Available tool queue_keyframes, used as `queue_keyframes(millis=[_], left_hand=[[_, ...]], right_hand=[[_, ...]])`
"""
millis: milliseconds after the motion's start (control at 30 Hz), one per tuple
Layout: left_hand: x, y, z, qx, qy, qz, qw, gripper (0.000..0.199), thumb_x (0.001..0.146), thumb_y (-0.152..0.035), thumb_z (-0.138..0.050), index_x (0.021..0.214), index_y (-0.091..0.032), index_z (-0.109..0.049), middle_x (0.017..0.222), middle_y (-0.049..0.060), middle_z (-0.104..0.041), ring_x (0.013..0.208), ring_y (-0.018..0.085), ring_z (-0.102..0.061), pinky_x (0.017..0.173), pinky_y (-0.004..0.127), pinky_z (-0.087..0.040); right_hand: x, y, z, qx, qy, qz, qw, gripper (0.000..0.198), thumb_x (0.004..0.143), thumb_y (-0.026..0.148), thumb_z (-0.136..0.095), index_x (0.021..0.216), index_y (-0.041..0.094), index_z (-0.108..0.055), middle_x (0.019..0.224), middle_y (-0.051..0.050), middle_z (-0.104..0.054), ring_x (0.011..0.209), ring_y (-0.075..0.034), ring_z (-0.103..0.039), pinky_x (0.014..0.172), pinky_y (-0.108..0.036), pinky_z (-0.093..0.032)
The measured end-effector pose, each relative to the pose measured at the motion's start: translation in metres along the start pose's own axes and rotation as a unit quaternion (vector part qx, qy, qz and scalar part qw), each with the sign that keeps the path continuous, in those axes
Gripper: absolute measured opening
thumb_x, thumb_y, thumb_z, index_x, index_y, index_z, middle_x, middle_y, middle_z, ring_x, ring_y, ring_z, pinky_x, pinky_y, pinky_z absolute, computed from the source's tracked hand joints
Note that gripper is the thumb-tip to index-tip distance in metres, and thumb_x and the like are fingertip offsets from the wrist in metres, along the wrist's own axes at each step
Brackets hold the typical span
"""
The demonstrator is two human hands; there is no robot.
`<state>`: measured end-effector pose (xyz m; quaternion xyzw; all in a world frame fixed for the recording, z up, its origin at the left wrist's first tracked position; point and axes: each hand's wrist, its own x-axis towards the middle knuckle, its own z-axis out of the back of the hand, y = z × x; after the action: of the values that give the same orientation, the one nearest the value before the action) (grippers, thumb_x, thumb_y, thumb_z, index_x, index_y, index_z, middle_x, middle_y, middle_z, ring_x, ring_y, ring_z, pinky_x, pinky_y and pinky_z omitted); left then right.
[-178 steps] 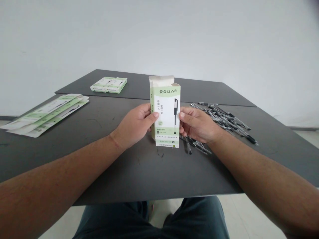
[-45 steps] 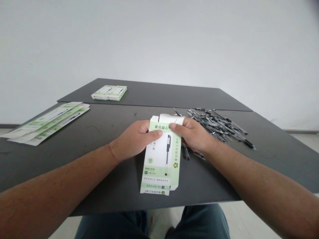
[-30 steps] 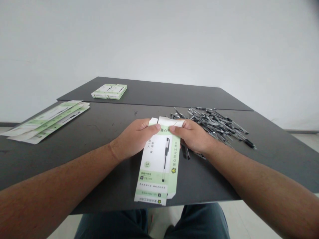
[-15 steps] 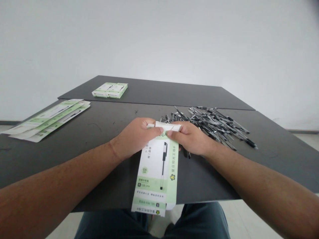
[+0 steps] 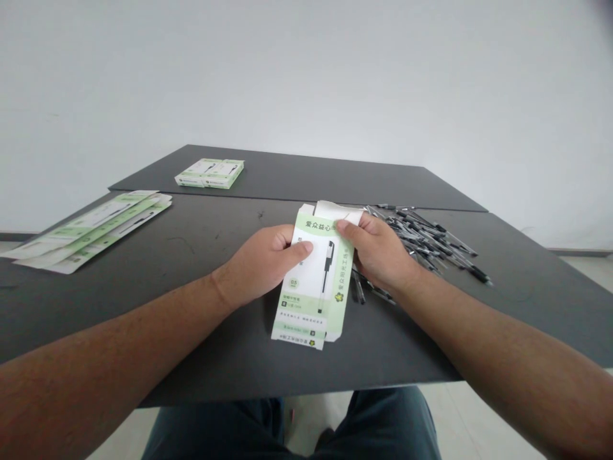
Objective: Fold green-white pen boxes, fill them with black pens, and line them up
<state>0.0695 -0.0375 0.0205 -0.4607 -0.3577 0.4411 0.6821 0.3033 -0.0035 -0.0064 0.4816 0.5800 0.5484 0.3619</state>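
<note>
A flattened green and white pen box point(image 5: 311, 275), printed with a black pen, is held between my two hands above the near part of the table. My left hand point(image 5: 268, 259) pinches its left edge, thumb on the printed face. At the upper right corner my right hand point(image 5: 380, 249) grips it, thumb on top and the fingers hidden behind. White flaps stick up at the box's far end, and a printed flap hangs open at the near end. Behind my right hand lies a pile of clear pens with black caps point(image 5: 431, 239).
Several flat pen boxes point(image 5: 96, 230) are stacked at the left of the dark table point(image 5: 215, 358). Farther back, folded pen boxes point(image 5: 211, 174) sit side by side on a second dark tabletop point(image 5: 325, 176). The table's front edge runs just above my knees.
The pen box has moved up and away from me, clear of the table's front edge. My left hand has slid from its far end down to its left side.
</note>
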Motion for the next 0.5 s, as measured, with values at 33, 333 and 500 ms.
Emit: queue_keyframes(millis=[33,333,500], left_hand=[[0.0,-0.001,0.001,0.024,-0.014,-0.012,1.0,0.034,0.103,-0.052,-0.074,0.107,-0.02,-0.085,0.097,0.007,-0.09,0.079,0.027,-0.082,0.068,0.035,-0.06],[0.004,0.009,0.005,0.062,-0.196,-0.08,0.975,0.042,0.108,-0.06,-0.07,0.11,-0.021,-0.085,0.102,0.007,-0.089,0.086,0.029,-0.079,0.074,0.038,-0.057],[0.009,0.015,0.006,-0.009,-0.168,-0.093,0.981,0.051,0.106,-0.068,-0.074,0.118,-0.019,-0.085,0.112,0.011,-0.09,0.096,0.031,-0.081,0.077,0.039,-0.062]], right_hand=[[-0.001,0.0,0.0,-0.008,0.006,-0.004,1.0,0.037,0.097,0.055,-0.091,0.113,0.024,-0.08,0.097,-0.004,-0.089,0.079,-0.022,-0.081,0.077,-0.038,-0.068],[-0.014,0.012,0.001,-0.185,0.23,-0.06,0.954,0.036,0.097,0.055,-0.092,0.112,0.022,-0.086,0.1,-0.004,-0.09,0.074,-0.018,-0.078,0.065,-0.03,-0.066],[-0.013,0.013,0.001,-0.207,0.211,-0.04,0.955,0.039,0.099,0.058,-0.089,0.11,0.021,-0.085,0.092,-0.003,-0.088,0.067,-0.015,-0.074,0.06,-0.027,-0.064]])
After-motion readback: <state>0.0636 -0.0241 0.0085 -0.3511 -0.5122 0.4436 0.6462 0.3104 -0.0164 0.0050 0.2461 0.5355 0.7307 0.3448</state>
